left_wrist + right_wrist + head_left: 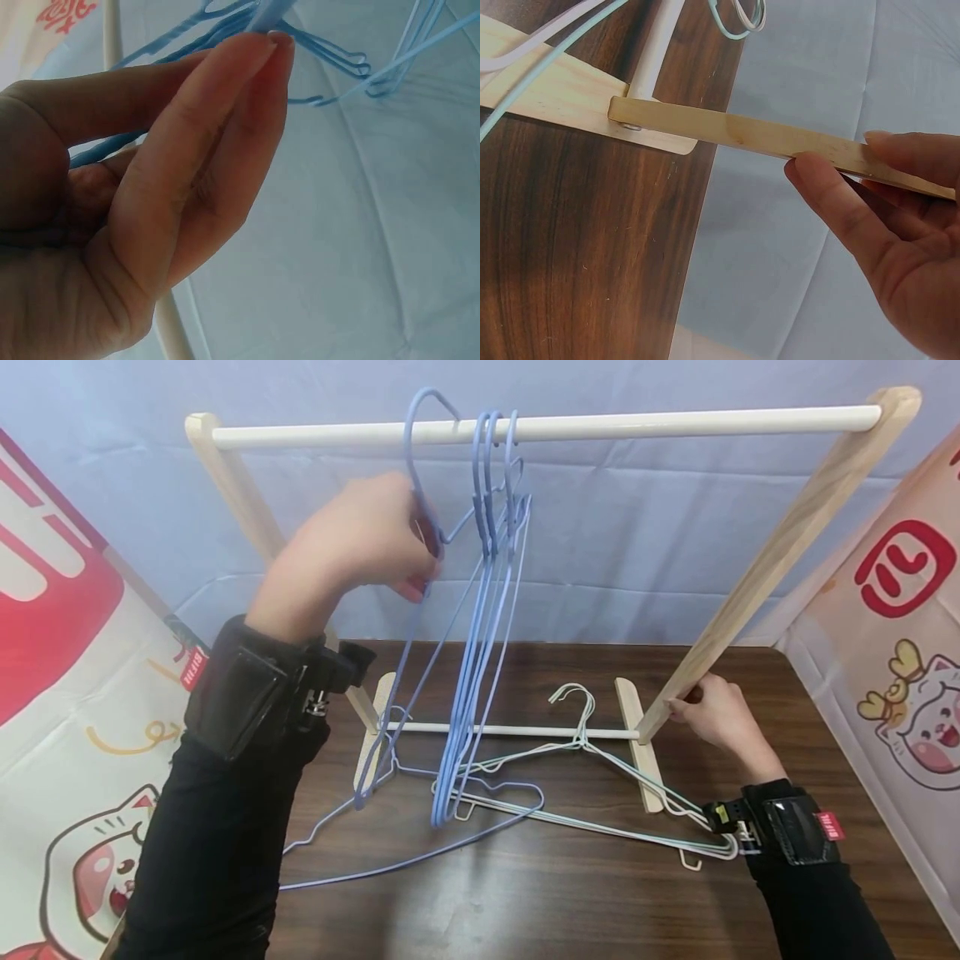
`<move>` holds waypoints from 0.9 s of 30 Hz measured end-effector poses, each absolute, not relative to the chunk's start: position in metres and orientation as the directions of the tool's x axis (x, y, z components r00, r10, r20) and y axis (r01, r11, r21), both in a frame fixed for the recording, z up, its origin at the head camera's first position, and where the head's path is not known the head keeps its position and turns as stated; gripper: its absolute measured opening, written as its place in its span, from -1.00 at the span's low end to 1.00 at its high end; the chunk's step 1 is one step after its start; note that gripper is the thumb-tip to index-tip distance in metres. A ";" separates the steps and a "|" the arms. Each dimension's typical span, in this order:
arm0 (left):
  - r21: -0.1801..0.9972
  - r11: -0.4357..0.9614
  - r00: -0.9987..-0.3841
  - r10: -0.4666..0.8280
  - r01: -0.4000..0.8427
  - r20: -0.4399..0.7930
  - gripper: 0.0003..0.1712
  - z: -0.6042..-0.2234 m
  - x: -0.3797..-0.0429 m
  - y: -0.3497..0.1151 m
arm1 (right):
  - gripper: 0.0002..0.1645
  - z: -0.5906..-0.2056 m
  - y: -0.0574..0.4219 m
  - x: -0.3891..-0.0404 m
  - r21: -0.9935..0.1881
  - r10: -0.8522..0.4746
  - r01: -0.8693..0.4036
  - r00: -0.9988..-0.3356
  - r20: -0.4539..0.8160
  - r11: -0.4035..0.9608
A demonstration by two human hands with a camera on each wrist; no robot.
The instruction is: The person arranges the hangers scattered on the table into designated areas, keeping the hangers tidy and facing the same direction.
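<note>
My left hand [375, 535] pinches a blue clothes hanger [409, 435] just below its hook, close to the white top rail [675, 422] of a wooden rack. In the left wrist view the fingertips meet on the blue hanger neck [270, 11]. Beside it, several blue hangers [468, 693] hang from the rail. Low on the right, my right hand [720, 718] grips the rack's wooden upright [772, 560] near its foot. The right wrist view shows thumb and fingers around that same upright [735, 127]. Whether the pinched hanger's hook touches the rail is hard to tell.
Under the rack, white and pale green hangers [581, 739] lie on the dark wooden table [540, 902], with a blue hanger [420, 870] at left. The rack's lower rail [517, 730] joins two wooden feet [637, 760]. Cloth backdrops [645, 560] surround the table.
</note>
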State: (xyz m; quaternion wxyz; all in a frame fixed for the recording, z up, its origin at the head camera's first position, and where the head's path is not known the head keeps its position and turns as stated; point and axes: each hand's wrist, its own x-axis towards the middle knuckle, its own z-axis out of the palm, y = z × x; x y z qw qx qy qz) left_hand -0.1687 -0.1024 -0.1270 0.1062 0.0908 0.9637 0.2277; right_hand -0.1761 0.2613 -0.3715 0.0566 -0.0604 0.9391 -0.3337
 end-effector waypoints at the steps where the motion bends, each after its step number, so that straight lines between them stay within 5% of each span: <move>1: 0.469 0.875 -0.960 0.225 0.123 -0.168 -0.76 -0.127 -0.170 -0.101 | -0.65 -0.371 0.261 -0.176 -0.633 -0.151 -0.074 -0.986 -0.067 0.771; 27: 0.514 0.849 -0.960 0.231 0.120 -0.158 -0.86 -0.141 -0.178 -0.074 | -0.66 -0.370 0.261 -0.175 -0.628 -0.151 -0.081 -0.987 -0.060 0.774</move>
